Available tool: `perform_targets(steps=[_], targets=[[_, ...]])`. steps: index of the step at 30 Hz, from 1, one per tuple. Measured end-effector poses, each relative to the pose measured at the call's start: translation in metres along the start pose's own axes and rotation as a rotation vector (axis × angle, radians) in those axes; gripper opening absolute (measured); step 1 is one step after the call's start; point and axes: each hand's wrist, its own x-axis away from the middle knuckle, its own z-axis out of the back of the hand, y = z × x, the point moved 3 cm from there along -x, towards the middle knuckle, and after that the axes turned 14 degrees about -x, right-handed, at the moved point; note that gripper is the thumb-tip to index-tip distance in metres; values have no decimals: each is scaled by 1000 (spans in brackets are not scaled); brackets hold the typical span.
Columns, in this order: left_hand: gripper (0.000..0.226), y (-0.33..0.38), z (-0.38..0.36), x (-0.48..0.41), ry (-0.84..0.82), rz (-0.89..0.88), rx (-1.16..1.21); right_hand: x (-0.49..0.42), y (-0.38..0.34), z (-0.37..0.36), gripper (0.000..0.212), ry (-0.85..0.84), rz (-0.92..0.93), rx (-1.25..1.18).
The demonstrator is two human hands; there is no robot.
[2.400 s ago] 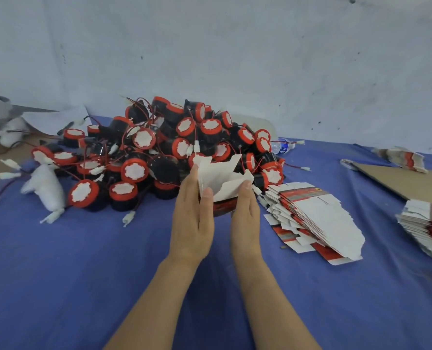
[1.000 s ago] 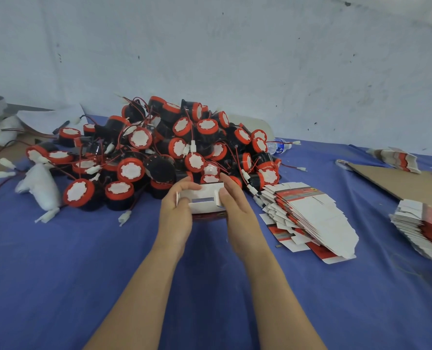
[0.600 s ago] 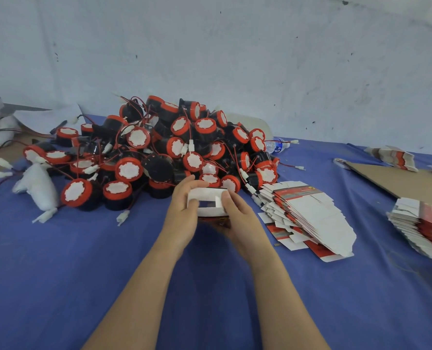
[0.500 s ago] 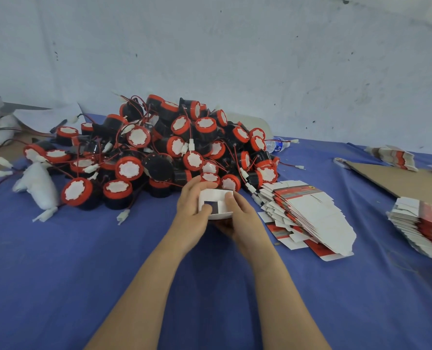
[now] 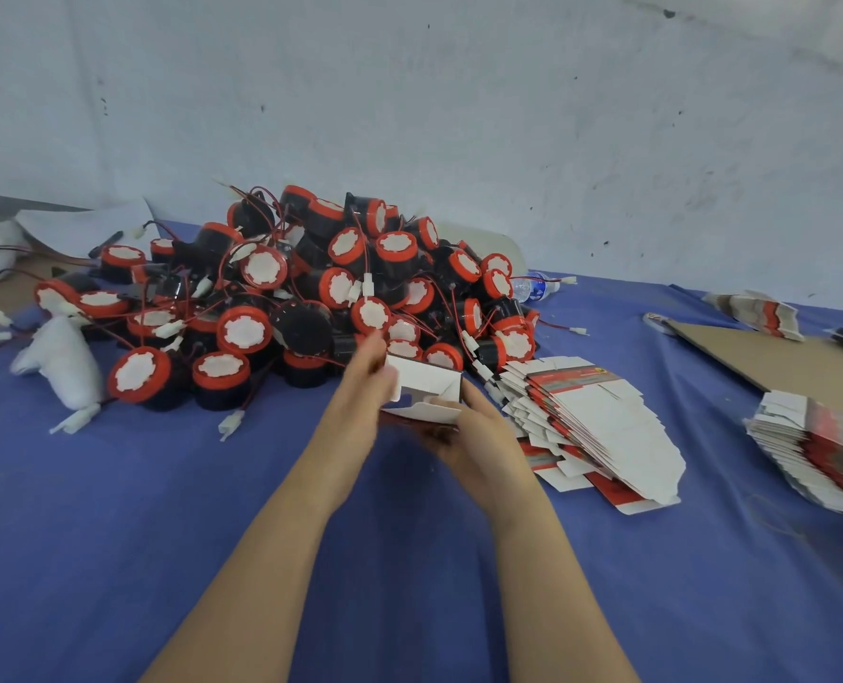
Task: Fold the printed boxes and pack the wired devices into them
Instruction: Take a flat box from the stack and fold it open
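Note:
Both hands hold a small white printed box just in front of the device pile. My left hand grips its left side, blurred by motion. My right hand cups the box from below and the right. The box's flaps look partly folded, white inner faces up. A big heap of round black wired devices with red rims, white centres and red wires lies behind the box. To the right of my hands lies a fanned stack of flat printed boxes.
Blue cloth covers the table. A second stack of flat boxes sits at the right edge, a brown cardboard sheet and a smaller stack behind it. White foam pieces lie left; a water bottle lies behind the pile.
The flat white box blank has been folded into a box shape between my hands. My hands shifted slightly right, and my left hand is moving over the box's left side.

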Motion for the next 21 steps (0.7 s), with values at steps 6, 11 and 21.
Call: perform_targets(steps=[6,11,21], targets=[[62,-10,3,6,-64,31,-140,3,-2,-1,51,-6,43,66],[72,-11,1,5,58,11,-119,3,6,-16,56,29,200,179],[25,-3,-9,12,58,-248,-401,3,0,-8,54,103,155,-214]])
